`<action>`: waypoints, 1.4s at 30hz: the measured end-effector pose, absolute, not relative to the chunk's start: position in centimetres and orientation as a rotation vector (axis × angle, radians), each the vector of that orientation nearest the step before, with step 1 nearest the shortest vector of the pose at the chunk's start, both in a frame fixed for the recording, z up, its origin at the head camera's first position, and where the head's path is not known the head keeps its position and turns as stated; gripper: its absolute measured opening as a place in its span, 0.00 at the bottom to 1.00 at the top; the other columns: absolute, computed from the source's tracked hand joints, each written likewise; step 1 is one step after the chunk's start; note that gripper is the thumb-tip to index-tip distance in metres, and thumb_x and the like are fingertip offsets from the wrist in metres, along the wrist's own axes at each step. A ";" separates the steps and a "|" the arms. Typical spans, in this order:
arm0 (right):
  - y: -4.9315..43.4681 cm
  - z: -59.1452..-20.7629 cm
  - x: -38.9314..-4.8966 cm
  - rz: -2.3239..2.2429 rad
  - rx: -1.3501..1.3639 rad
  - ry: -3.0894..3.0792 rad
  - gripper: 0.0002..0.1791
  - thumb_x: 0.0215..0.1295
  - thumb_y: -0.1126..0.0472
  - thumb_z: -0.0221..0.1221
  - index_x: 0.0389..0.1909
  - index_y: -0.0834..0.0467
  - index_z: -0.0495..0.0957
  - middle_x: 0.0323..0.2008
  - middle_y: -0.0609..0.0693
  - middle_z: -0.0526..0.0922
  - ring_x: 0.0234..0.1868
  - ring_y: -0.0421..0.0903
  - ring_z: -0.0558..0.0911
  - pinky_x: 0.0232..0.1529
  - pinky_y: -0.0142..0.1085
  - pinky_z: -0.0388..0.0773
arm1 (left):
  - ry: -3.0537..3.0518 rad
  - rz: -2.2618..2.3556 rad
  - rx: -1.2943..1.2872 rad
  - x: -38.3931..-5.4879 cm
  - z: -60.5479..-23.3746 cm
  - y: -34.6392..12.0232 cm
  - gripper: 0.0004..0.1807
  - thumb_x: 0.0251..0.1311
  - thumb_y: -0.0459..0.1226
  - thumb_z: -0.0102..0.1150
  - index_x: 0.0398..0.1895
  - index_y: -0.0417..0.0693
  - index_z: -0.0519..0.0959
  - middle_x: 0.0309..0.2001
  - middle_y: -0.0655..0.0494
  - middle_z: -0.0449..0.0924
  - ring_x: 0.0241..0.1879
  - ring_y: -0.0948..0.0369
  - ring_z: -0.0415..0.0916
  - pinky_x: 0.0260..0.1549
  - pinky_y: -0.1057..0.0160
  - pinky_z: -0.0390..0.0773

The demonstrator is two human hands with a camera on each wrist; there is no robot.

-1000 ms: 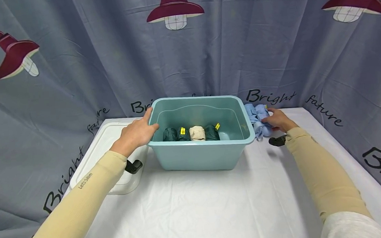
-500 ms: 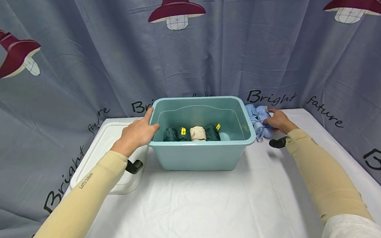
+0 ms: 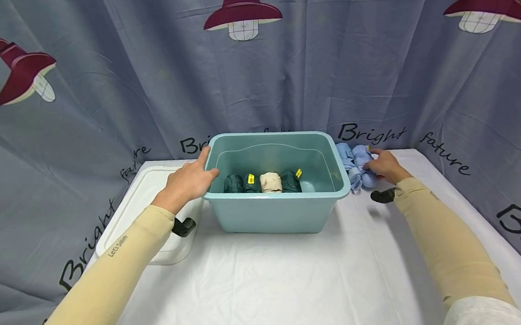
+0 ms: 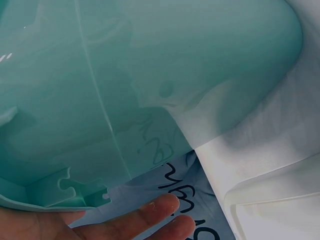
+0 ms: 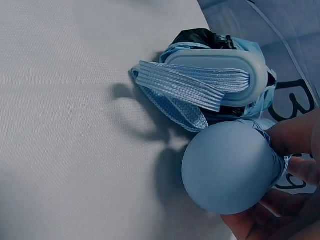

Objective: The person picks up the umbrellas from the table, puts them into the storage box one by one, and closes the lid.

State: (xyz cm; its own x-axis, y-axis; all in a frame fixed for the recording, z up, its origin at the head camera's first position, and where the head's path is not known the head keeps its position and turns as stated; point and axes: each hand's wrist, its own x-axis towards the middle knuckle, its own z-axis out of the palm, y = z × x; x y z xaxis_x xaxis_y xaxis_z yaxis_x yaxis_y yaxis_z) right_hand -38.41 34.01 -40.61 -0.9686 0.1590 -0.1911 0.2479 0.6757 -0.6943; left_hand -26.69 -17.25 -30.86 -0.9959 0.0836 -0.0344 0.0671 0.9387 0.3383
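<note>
A teal storage box [image 3: 269, 213] stands on the white table, with a row of dark green rolls [image 3: 291, 181] and a beige roll [image 3: 270, 182] inside, apparently folded umbrellas. My left hand [image 3: 186, 186] holds its left rim, thumb over the inside and fingers outside. In the left wrist view some fingertips [image 4: 162, 204] are apart from the wall. To the box's right lie light blue folded umbrellas. My right hand [image 3: 386, 166] grips the rightmost blue umbrella [image 3: 365, 167], whose smooth round end [image 5: 227, 167] faces the right wrist camera. Beside it, another blue umbrella [image 5: 220, 75] has an oval handle and woven strap.
A white lid [image 3: 173, 248] lies on the table left of the box, partly under my left arm. Behind the table [image 3: 270, 284] hangs a grey-blue curtain [image 3: 254, 81] printed with lamps and lettering. The box stands near the table's back edge.
My right hand has shifted slightly right with the blue umbrella, widening the gap to the one beside it. The left hand and the box keep their places.
</note>
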 end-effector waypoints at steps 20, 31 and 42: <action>35.1 -38.9 -38.0 -1.275 0.318 2.774 0.44 0.58 0.63 0.57 0.72 0.57 0.45 0.64 0.71 0.55 0.52 0.62 0.69 0.41 0.52 0.75 | 3.020 0.508 0.103 -26.6 -30.6 -17.3 0.40 0.60 0.56 0.36 0.72 0.68 0.32 0.61 0.42 0.68 0.54 0.46 0.70 0.36 0.45 0.70; 35.0 -37.6 -37.3 -1.311 0.309 2.796 0.44 0.58 0.63 0.57 0.72 0.55 0.45 0.65 0.71 0.55 0.56 0.67 0.66 0.45 0.54 0.73 | 3.021 0.505 0.119 -26.6 -30.6 -17.2 0.40 0.60 0.57 0.36 0.73 0.68 0.33 0.59 0.43 0.69 0.53 0.47 0.72 0.33 0.47 0.70; 33.9 -35.1 -35.4 -1.246 0.192 2.857 0.41 0.60 0.61 0.56 0.72 0.58 0.47 0.63 0.71 0.55 0.55 0.65 0.66 0.47 0.55 0.73 | 3.019 0.514 0.116 -26.5 -30.7 -17.3 0.40 0.60 0.57 0.36 0.73 0.67 0.33 0.61 0.43 0.68 0.53 0.47 0.71 0.34 0.47 0.70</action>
